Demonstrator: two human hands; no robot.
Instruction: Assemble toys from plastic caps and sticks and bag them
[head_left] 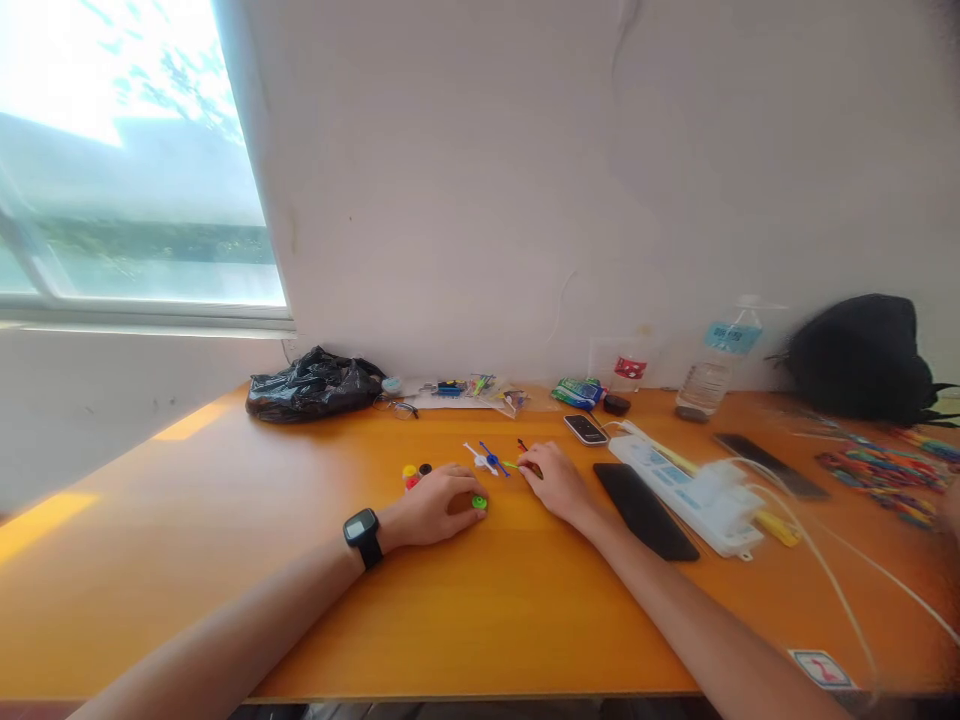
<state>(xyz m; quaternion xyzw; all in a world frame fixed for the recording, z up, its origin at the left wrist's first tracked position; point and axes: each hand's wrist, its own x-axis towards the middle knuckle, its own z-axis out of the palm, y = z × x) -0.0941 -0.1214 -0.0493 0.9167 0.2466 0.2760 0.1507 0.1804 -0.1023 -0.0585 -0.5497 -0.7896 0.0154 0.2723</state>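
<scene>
My left hand [439,505], with a black watch [363,535] on its wrist, rests on the orange table [262,520] with its fingers curled over a small green round piece [479,503]. My right hand [556,482] lies to its right, fingertips pinched on a thin green stick [512,465]. Just beyond the fingers lie a white spiked piece [475,457], a blue one [493,460] and a small red one [522,445]. Small red, yellow and black round pieces [414,474] sit left of my left hand.
A black plastic bag [311,384] lies at the back left. Along the wall are small colourful parts [465,388], a green packet [577,392] and a water bottle [716,365]. Right of my arm lie a black phone [645,510], a white power strip [686,490], cables and a black bag [862,358].
</scene>
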